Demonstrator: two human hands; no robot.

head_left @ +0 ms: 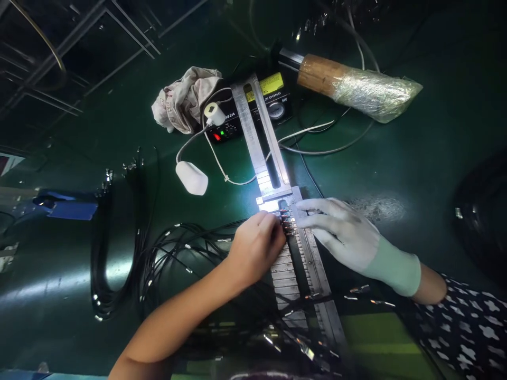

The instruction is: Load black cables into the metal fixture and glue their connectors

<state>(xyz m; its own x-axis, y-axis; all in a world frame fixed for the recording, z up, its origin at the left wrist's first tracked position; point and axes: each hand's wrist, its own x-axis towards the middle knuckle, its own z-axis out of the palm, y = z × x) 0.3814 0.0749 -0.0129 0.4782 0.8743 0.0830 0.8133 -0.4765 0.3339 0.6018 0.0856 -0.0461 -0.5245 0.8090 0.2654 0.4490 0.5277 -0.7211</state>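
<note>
Black cables [166, 253] crowd the left hand [257, 248] beside the metal jig [301, 264].

An electronics workshop: green bench [396, 158], cable bundles [119, 274], metal jig [265, 142], control box [237, 124].

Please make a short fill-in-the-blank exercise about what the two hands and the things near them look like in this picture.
1. The right hand wears a pale ____, while the left hand is bare.
2. Both hands rest on a long metal ____ that runs up the green table.
3. The black cables lie to the ____ of the left hand.
4. The crumpled cloth lies beside a black box with a ____ label.

Missing words: glove; rail; left; yellow
</note>
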